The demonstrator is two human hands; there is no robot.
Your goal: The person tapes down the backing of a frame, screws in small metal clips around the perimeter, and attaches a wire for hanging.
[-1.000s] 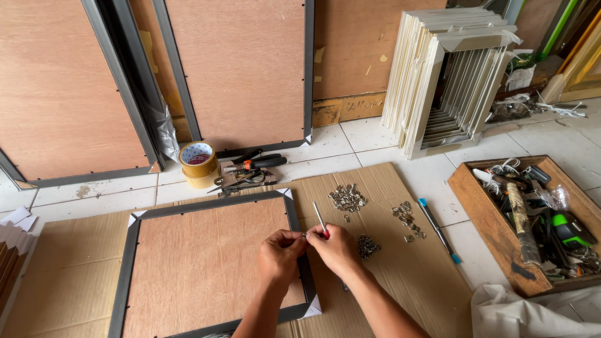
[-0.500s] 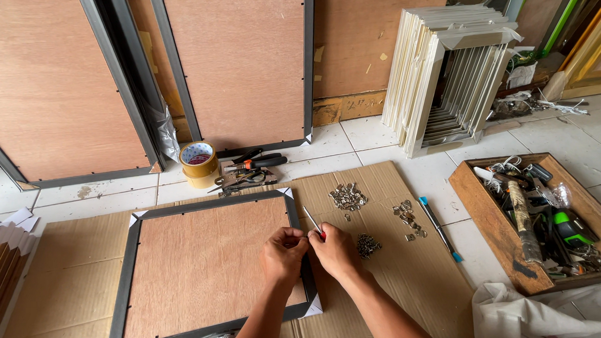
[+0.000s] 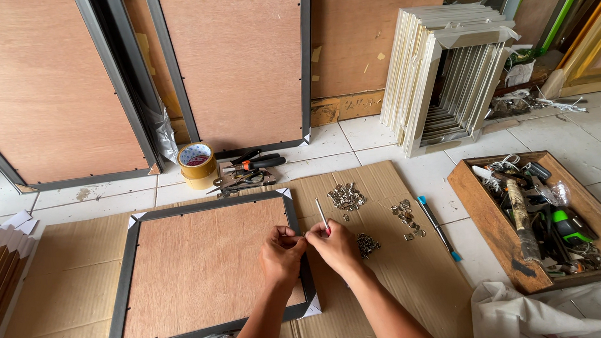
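Both hands' fingers pinch a small, light metal fitting over the stiff dark frame, right hand clasping a slim screwdriver.

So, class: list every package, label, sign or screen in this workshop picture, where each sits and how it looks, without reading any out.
No signs or screens show.
Roll of brown packing tape: on the white tiles beyond the dark-framed wooden backing board, round, with a printed white label inside its core.
Clear plastic bag: crumpled in the wooden tool tray, far right.
The left hand and right hand meet at the board's right edge; the right holds a slim tool.
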